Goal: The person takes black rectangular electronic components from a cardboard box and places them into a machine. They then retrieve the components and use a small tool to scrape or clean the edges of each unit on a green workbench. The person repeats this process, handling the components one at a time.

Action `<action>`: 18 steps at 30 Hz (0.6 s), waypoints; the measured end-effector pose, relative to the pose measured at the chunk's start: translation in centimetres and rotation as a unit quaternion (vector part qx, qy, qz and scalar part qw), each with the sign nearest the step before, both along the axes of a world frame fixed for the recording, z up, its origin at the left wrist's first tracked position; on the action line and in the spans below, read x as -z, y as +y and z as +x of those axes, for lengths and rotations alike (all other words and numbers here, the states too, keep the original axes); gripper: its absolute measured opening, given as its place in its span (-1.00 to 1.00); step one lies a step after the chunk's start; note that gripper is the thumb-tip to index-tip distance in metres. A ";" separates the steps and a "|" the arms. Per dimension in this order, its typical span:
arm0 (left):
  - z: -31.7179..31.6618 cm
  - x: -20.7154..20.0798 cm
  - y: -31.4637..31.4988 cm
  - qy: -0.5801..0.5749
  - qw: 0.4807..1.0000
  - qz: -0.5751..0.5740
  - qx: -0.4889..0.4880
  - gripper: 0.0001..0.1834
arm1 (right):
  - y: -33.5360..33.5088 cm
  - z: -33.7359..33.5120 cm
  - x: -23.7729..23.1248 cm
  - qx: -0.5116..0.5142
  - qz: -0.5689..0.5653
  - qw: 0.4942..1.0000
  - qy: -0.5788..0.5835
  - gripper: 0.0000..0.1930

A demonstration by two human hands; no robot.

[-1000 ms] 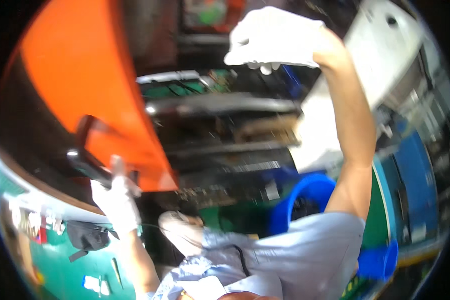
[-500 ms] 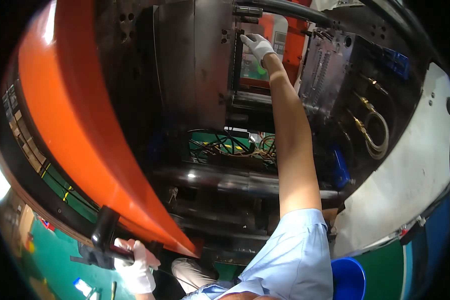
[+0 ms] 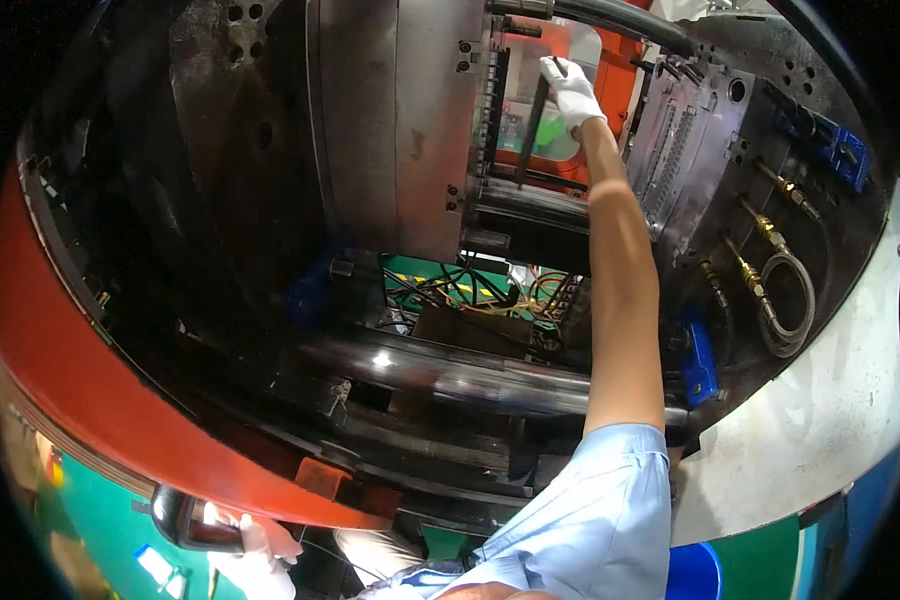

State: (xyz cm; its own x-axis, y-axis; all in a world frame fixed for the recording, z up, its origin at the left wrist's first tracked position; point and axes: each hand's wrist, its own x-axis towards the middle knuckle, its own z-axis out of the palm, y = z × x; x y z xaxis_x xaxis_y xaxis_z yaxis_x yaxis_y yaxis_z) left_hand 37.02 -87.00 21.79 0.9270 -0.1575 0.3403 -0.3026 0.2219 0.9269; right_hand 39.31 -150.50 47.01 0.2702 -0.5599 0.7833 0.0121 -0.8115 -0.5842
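Note:
My right hand (image 3: 573,95), in a white glove, reaches between the two metal mould halves of a large machine. Its fingers are closed on the top of a long dark strip (image 3: 534,130), which hangs down slightly tilted. To the strip's left is the left mould half (image 3: 435,140), with a toothed dark row along its edge. The right mould half (image 3: 667,150) stands beyond my wrist. At the lower left my gloved left hand (image 3: 260,560) is closed round the black handle (image 3: 175,520) of the orange sliding door (image 3: 170,440); glare washes out part of that glove.
A thick shiny steel bar (image 3: 450,375) crosses below my right arm. Brass fittings and a looped metal hose (image 3: 790,310) stick out at the right, beside blue clamps (image 3: 700,365). Cables (image 3: 470,285) lie under the moulds. A blue bucket (image 3: 692,572) stands at the lower right.
The orange door has moved left and down in view, with my left hand on its handle. My right hand has come away from the left mould half, and the dark strip now shows in it.

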 end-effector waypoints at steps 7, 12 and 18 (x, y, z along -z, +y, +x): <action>0.1 0.0 -1.1 0.008 1.000 0.009 -0.003 -0.79 | -4.1 4.6 0.4 0.033 0.052 0.997 0.054 -0.23; 0.3 0.1 -1.6 0.012 1.000 0.015 -0.005 -0.79 | -4.9 7.7 -0.5 0.000 0.044 0.998 0.054 -0.32; 0.5 0.5 -1.7 0.019 1.000 0.021 -0.007 -0.79 | -4.3 6.8 -0.7 -0.005 0.022 0.998 0.057 -0.50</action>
State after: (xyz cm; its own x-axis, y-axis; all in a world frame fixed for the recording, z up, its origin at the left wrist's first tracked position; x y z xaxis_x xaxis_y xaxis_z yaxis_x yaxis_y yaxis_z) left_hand 37.52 -88.68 21.28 0.9411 -0.1581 0.2988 -0.2703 0.1787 0.9460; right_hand 46.07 -154.77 47.69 0.3622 -0.5900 0.7216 -0.0496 -0.7853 -0.6171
